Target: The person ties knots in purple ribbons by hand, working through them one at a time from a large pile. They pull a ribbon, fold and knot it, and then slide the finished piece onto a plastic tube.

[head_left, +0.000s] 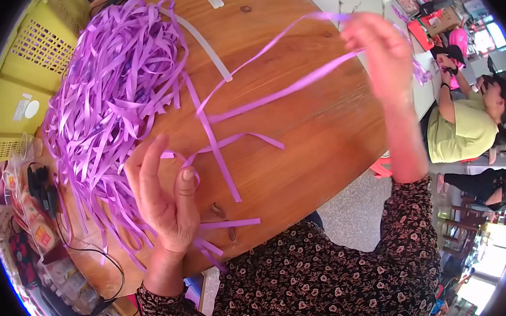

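A big tangled heap of purple ribbon strips (122, 63) covers the left side of the wooden table (311, 156). Raised over the far right of the table, my right hand (381, 58) pinches a purple ribbon (286, 93), which hangs in a long loop back toward the heap. My left hand (166, 196) is at the near edge of the heap, palm up, thumb and fingers apart. A few loose ribbon ends (226, 171) lie on the wood beside it, and part of one passes behind its fingers.
Translucent white sticks (205, 45) lie near the heap and at the far edge. A yellow perforated crate (29, 69) stands at the left. Below it are plastic-bagged items (38, 220) and a black cable (121, 271). At the right sits another person (469, 128) in a yellow-green shirt.
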The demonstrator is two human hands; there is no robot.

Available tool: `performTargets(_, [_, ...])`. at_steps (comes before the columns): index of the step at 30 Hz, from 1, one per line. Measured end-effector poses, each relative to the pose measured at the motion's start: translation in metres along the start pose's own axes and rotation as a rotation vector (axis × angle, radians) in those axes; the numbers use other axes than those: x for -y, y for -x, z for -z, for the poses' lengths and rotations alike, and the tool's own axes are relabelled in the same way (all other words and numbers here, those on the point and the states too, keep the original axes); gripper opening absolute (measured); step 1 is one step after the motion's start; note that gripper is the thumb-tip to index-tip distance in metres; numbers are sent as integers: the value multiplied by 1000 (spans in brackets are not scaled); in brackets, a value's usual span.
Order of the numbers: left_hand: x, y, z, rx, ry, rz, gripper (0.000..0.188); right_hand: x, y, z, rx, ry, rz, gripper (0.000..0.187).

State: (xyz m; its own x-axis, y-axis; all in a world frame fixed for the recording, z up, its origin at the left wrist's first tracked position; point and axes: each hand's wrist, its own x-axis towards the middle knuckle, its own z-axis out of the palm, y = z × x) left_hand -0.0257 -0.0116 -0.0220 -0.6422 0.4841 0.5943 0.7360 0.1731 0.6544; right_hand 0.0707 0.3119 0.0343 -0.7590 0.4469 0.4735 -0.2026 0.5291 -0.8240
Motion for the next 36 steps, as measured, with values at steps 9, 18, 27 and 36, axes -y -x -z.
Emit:
performTargets(9, [19, 6, -18, 30, 67, 77, 33, -65, -18, 136, -456, 907, 188, 28])
performTargets(18, [15, 3, -2, -152, 383, 396, 25, -4, 7, -66, 359, 375, 218, 19])
performTargets(27, [10, -12, 6, -328, 497, 427, 22, 4, 21, -149, 653, 198, 542, 21])
performTargets(36, [13, -16, 7, -329, 595, 396, 22, 23, 37, -167, 709, 268, 606, 18])
